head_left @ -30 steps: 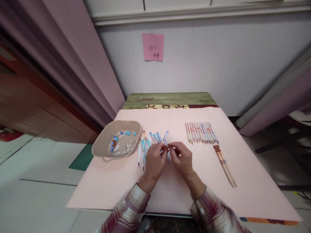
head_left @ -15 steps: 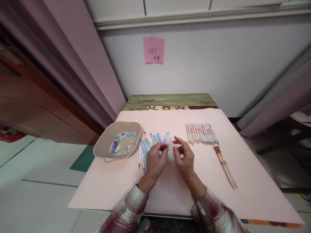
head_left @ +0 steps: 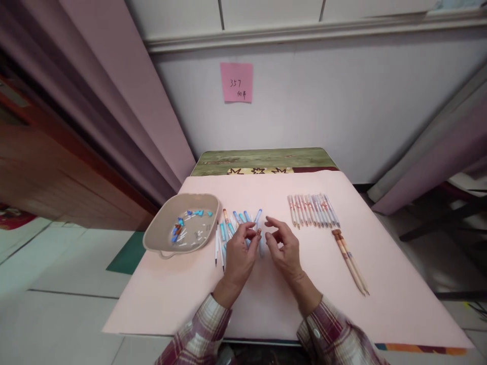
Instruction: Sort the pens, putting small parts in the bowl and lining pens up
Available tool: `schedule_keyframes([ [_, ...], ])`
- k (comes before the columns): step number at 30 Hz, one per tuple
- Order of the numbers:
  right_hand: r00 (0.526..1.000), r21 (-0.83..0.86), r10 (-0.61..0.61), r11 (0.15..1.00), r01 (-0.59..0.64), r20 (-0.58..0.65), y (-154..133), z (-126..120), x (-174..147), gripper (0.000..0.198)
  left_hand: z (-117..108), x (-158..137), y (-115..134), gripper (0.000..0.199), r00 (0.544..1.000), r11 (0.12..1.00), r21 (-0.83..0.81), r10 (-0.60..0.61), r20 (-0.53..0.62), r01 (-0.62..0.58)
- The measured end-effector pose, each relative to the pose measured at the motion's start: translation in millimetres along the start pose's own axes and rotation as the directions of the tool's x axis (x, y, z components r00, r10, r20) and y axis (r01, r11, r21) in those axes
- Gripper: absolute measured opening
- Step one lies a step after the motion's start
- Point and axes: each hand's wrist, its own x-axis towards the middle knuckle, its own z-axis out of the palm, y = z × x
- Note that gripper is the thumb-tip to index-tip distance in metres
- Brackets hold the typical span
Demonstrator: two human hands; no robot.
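My left hand (head_left: 240, 252) is closed in a pinch, with the end of a small orange-brown pen part (head_left: 259, 231) showing at the fingertips. The rest of that part is hidden by the fingers. Just to its right, my right hand (head_left: 285, 248) has its thumb and forefinger apart and nothing between them. Behind and beside the left hand lie several loose blue and orange pen barrels (head_left: 222, 232). Slim white refills with dark tips (head_left: 216, 247) lie at the left of this pile, partly covered by the hand.
A beige basin (head_left: 155, 234) at the left holds small blue, brown and white parts. Several clear-bodied pens (head_left: 313, 210) lie in a row at the right. Two beige pens with brown tops (head_left: 349, 261) lie nearer me. Pink paper (head_left: 262, 309) covers the table.
My right hand's fingers have curled in a little and sit slightly closer to my left hand. The left hand keeps its pinch on the small part. The view has shifted slightly.
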Motion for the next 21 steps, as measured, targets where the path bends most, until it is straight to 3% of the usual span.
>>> schedule_keyframes([
  [5,0.974,0.154,0.209,0.963,-0.220,0.087,4.1,2.6,1.7,0.023,2.8,-4.6,-0.8,0.039,0.989,0.982,0.124,0.144,-0.022,-0.140],
  [9,0.931,0.294,0.362,0.895,-0.336,-0.039,5.2,2.4,4.1,0.027,4.8,-5.5,-4.8,0.052,0.990,0.982,0.136,0.140,-0.035,-0.134],
  [12,0.897,0.362,0.430,0.856,-0.369,-0.104,6.6,1.7,5.8,0.028,4.5,-4.1,-6.7,0.036,0.997,0.985,0.153,0.080,0.022,-0.083],
  [16,0.877,0.403,0.469,0.825,-0.396,-0.100,8.5,1.5,6.0,0.030,4.4,-3.1,-4.8,0.011,0.998,0.994,0.100,0.029,0.054,-0.034],
  [21,0.873,0.411,0.479,0.816,-0.407,-0.086,7.1,1.3,5.9,0.030,4.7,-4.1,-3.3,0.013,0.999,0.997,0.068,0.018,0.046,-0.021],
])
